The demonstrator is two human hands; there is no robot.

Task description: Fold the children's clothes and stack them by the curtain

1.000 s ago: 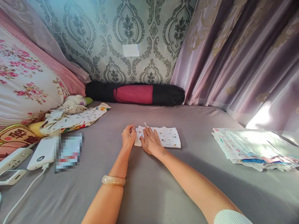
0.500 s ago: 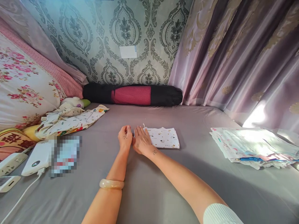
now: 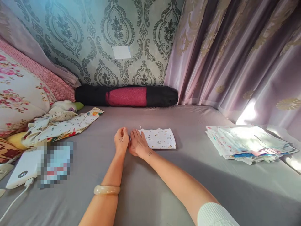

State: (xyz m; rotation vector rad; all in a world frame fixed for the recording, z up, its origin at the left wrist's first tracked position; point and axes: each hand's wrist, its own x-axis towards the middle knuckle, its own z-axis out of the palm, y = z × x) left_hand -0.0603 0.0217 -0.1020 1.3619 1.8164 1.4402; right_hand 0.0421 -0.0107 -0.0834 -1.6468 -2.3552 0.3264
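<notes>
A white folded cloth (image 3: 160, 138) with small printed figures lies on the grey bed sheet, a thin white tie poking out at its far left corner. My right hand (image 3: 138, 142) is flat on the cloth's left part, fingers stretched forward and covering that end. Just left of it, my left hand (image 3: 121, 140) is closed with its fingers curled, close beside the right thumb. What those fingers hold, if anything, is hidden. A pale bangle (image 3: 107, 190) circles my left forearm.
On the right is a stack of folded cloths (image 3: 249, 142). A printed garment (image 3: 63, 125) lies at left, near a white power bank (image 3: 24, 168) with a cable and a blurred-out item (image 3: 57, 164). A black and pink roll (image 3: 127, 96) lies along the wall.
The view has turned slightly right, so everything appears further left. Both hands keep nearly the same place against the cloth.
</notes>
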